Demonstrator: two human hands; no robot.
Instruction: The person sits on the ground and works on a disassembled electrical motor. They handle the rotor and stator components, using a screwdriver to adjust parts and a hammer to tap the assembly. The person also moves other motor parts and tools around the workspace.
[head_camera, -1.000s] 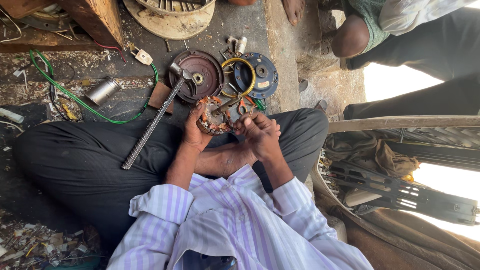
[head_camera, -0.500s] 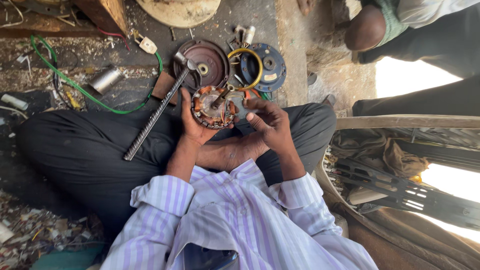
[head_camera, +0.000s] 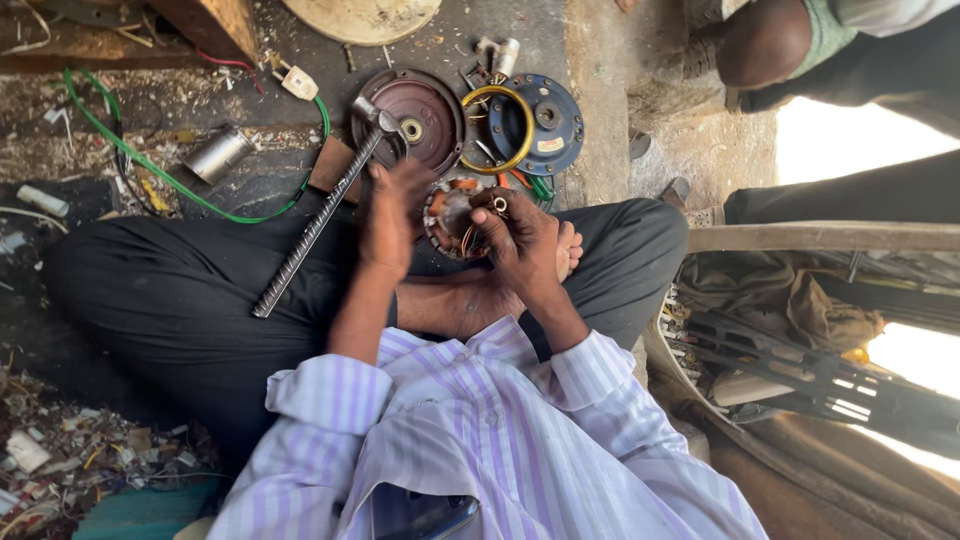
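I sit cross-legged on the floor and hold a round motor stator (head_camera: 452, 215) with copper windings over my lap. My left hand (head_camera: 392, 218) grips its left side. My right hand (head_camera: 520, 238) covers its right side, fingers curled on the windings and their thin coloured wires. A ribbed steel rod with a hammer-like head (head_camera: 318, 224) leans across my left thigh, close to my left hand. Just beyond the stator lie a dark red round motor cover (head_camera: 415, 115) and a blue round cover (head_camera: 541, 121) with a yellow ring (head_camera: 490, 132) on it.
A green cable (head_camera: 165, 175) loops over the dirty floor at left, beside a small metal cylinder (head_camera: 218, 154). Another person's knee (head_camera: 765, 42) is at top right. Scrap bits (head_camera: 70, 460) litter the lower left. A dark metal frame (head_camera: 810, 370) lies at right.
Both hands have shifted on the stator: the right hand now reaches further over its top, and the left hand has slid up along its left side. The view has drifted slightly.
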